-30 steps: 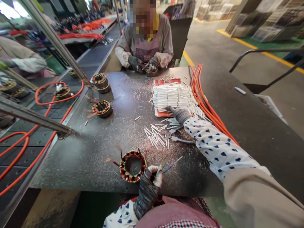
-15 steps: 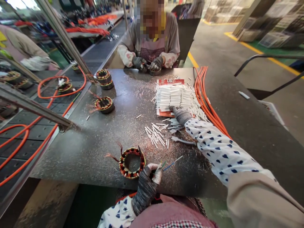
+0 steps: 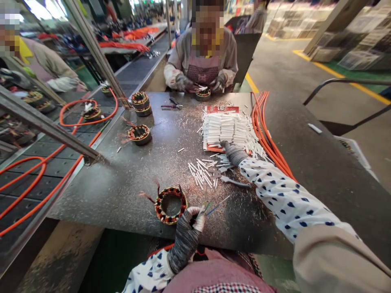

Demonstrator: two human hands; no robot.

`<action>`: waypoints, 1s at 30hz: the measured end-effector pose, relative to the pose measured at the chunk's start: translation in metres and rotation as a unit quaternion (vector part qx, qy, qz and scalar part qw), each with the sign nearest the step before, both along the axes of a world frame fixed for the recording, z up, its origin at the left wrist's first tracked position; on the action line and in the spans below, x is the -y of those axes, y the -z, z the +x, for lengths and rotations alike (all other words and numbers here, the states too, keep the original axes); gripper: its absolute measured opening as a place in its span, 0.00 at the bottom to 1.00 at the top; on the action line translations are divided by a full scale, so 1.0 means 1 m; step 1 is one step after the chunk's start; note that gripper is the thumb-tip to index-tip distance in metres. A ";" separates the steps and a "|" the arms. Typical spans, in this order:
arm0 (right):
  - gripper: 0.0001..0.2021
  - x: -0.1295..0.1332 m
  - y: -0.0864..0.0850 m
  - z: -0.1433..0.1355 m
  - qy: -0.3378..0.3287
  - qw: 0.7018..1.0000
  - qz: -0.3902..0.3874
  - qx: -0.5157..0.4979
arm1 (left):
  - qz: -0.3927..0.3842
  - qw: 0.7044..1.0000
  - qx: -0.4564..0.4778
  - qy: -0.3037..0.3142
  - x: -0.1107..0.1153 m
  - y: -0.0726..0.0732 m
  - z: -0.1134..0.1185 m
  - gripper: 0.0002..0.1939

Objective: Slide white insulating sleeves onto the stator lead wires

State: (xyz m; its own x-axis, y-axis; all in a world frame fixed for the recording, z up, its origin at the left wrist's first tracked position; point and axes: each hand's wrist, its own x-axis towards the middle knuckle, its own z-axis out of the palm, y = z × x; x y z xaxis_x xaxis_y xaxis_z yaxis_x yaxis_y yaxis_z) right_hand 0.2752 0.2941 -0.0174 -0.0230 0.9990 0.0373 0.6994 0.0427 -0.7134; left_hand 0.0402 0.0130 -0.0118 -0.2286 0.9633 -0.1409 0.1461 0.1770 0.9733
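Two more stators (image 3: 140,134) sit far back on the left of the metal table (image 3: 122,191). Near the front edge lies the stator (image 3: 170,204), bore facing up, copper leads trailing left. Just right of it the left hand (image 3: 189,226) pinches thin wires (image 3: 214,207) — they point right and away. Beyond, loose white sleeves (image 3: 200,174) and pliers (image 3: 227,179) lie between. The right hand (image 3: 233,151) rests fingers-down on the stacked white tubes (image 3: 226,128); its grip cannot be told. Orange cables (image 3: 265,134) run along the right.
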 end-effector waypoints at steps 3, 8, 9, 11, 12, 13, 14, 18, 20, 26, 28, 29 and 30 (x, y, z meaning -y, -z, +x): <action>0.12 0.015 -0.008 -0.002 0.051 0.993 0.033 -0.105 | -0.007 1.000 0.002 -0.017 -0.005 -0.009 -0.003 0.15; 0.18 0.089 -0.029 -0.025 0.038 0.920 -0.052 -0.388 | -0.010 0.999 -0.009 -0.032 -0.010 -0.020 -0.004 0.16; 0.19 0.107 -0.032 -0.033 0.019 0.880 -0.102 -0.463 | -0.011 0.999 -0.010 -0.030 -0.010 -0.021 -0.004 0.17; 0.19 0.141 -0.038 -0.050 -0.004 0.789 -0.191 -0.585 | -0.015 1.000 -0.014 -0.015 -0.007 -0.024 -0.004 0.16; 0.19 0.155 -0.040 -0.058 -0.001 0.750 -0.217 -0.625 | -0.014 1.000 -0.017 -0.006 -0.006 -0.026 -0.004 0.16; 0.20 0.165 -0.041 -0.065 0.010 0.727 -0.224 -0.650 | -0.012 1.000 -0.023 0.002 -0.004 -0.028 -0.004 0.15; 0.20 0.173 -0.042 -0.071 0.029 0.711 -0.215 -0.669 | -0.008 1.000 -0.029 0.006 -0.002 -0.030 -0.004 0.14; 0.24 0.186 -0.044 -0.080 0.099 0.684 -0.152 -0.707 | -0.008 0.999 -0.051 0.015 0.005 -0.039 -0.007 0.14; 0.23 0.188 -0.046 -0.081 0.107 0.687 -0.146 -0.704 | -0.013 0.998 -0.057 0.021 0.008 -0.041 -0.008 0.14; 0.27 0.192 -0.056 -0.079 0.113 0.702 -0.135 -0.690 | -0.014 0.998 -0.048 0.036 0.013 -0.043 -0.011 0.13; 0.27 0.193 -0.060 -0.079 0.108 0.709 -0.140 -0.683 | -0.006 0.999 -0.043 0.032 0.014 -0.042 -0.011 0.13; 0.27 0.194 -0.062 -0.079 0.103 0.715 -0.139 -0.677 | 0.001 0.999 -0.041 0.029 0.015 -0.041 -0.011 0.13; 0.28 0.195 -0.063 -0.079 0.094 0.722 -0.135 -0.672 | 0.009 0.999 -0.041 0.027 0.015 -0.040 -0.011 0.13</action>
